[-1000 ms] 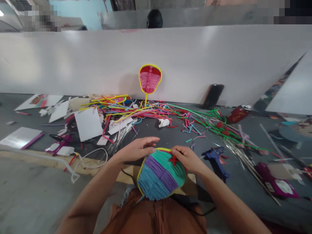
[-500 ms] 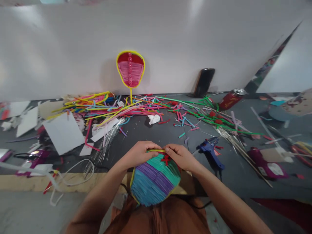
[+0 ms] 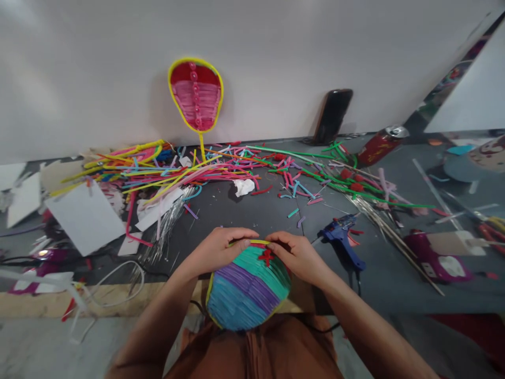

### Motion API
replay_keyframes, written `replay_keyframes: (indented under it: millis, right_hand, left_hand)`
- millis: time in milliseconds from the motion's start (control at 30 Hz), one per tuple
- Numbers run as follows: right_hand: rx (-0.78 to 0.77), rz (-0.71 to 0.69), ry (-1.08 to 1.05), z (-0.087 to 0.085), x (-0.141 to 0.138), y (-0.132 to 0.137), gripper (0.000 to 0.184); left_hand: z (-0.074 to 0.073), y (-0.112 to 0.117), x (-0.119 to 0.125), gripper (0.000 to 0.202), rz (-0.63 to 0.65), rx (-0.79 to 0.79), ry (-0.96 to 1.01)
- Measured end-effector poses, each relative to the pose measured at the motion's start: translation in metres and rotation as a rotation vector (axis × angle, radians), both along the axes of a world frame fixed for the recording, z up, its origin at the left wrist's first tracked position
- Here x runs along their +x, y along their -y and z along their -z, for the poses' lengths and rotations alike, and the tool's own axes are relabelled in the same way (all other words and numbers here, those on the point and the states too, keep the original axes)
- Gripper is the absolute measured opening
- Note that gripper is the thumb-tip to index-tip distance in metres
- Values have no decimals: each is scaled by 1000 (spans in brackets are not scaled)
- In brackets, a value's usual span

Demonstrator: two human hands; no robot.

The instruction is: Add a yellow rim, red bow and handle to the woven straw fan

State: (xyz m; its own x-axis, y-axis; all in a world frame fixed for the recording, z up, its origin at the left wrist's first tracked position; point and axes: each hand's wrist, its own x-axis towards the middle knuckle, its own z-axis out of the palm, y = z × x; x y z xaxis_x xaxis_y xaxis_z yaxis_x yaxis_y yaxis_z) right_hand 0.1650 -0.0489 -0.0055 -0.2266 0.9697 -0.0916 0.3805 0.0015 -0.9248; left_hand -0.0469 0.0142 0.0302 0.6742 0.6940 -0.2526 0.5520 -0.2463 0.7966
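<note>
At the table's front edge I hold a rounded panel made of pipe cleaners, striped blue, purple and teal with a yellow rim. A small red pipe-cleaner shape sits near its top. My left hand pinches the upper rim between thumb and fingers. On the same rim, a short way to the right, my right hand is closed with thumb and fingertips on the yellow edge. Both palms partly cover the panel's upper sides. A blue glue gun lies just right of my right hand.
A pink and red pipe-cleaner piece with a yellow stem leans against the wall, as does a phone. Loose pipe cleaners spread along the back. A red can, white cards and a white cable lie around.
The view has shifted slightly, so the background sits a bit differently. Both hands stay on the panel's top rim, with little visible movement of the fingers.
</note>
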Motion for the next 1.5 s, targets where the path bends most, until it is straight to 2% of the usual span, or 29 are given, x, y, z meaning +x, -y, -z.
replay_keyframes:
  millis: [100, 167, 300, 400, 500, 567, 733, 867, 1000, 1100, 1167, 1267, 1400, 1500]
  right_hand:
    - [78, 3, 76, -1, 2, 2, 20]
    - [201, 37, 201, -3, 11, 4, 22]
    - [427, 265, 584, -4, 48, 15, 25]
    - [382, 442, 875, 4, 77, 31, 39]
    - [294, 487, 1018, 18, 94, 45, 56]
    - [270, 471, 1042, 27, 99, 51, 57]
    - [190, 457, 1029, 34, 106, 53, 47]
    - [91, 559, 904, 28, 114, 57, 50]
    - [36, 815, 575, 14, 113, 66, 57]
    - [-20, 879, 187, 3, 102, 73, 44]
    - [-64, 829, -31, -2, 91, 76, 35]
    - [-44, 607, -186, -4, 72, 79, 31]
    - [-34, 245, -142, -5, 52, 79, 29]
    - [-41, 129, -44, -7, 42, 72, 31]
  left_hand:
    - [3, -1, -1, 29, -7, -22, 4]
    - [7, -1, -1, 30, -30, -26, -3]
    - [10, -2, -1, 34, -64, -60, 2]
    - [11, -3, -2, 35, -79, -100, 10]
    - [11, -4, -1, 36, -92, -139, 25]
    - [12, -4, -1, 36, -96, -154, 36]
    - [13, -3, -3, 40, -72, -166, 37]
    - [12, -5, -6, 41, 12, -109, 27]
    - [11, -7, -6, 43, 15, -125, 12]
    - [12, -8, -5, 44, -20, -160, 10]
    - [13, -7, -5, 46, -34, -187, 13]
    - [14, -7, -6, 46, -42, -206, 18]
    - [16, -7, -7, 45, -27, -179, 26]
    - [17, -6, -8, 46, -23, -175, 28]
